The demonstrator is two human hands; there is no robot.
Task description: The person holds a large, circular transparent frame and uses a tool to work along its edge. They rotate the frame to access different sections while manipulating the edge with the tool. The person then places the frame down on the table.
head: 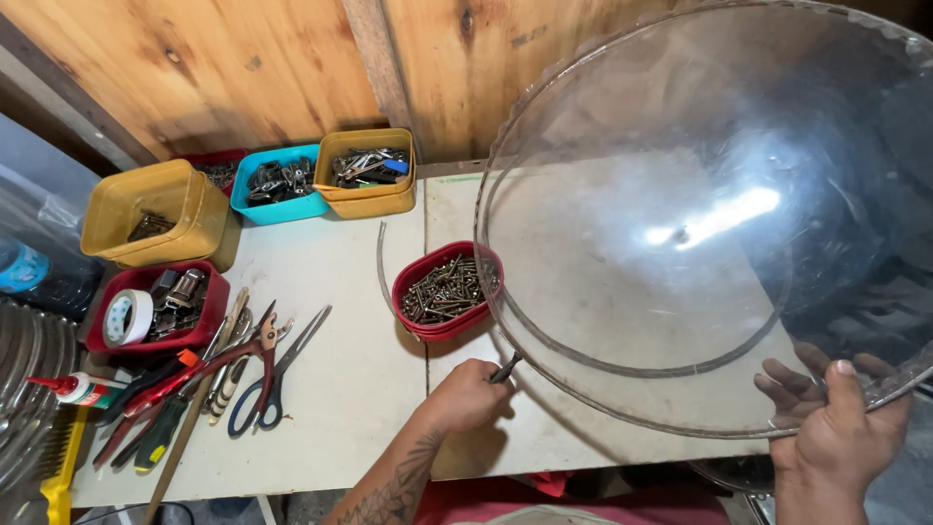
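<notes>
Workbench (330,408) seen from the head camera, crowded with tubs. Red tub (447,290) near centre, heaped with dark screws. Yellow tub (367,171) and blue tub (282,185) at the back wall, both holding metal fittings. Larger yellow tub (155,209) at far left, tilted, with a few dark pieces inside. Second red tub (155,309) below it, packed with a roll of white tape (128,317) and metal parts. Scissors (277,374), red-handled pliers (209,367) and other hand tools spread on the bench alongside.

Large clear plastic dome (700,224) held tilted above the right half of the bench, hollow side facing the camera, rim running just over the screw tub. Right hand (836,428) gripping the dome's lower rim, thumb in front, fingers behind. Left hand (471,394) closed around a small dark tool (505,367), its long axis slanting up and right, tip at the dome's rim.
</notes>
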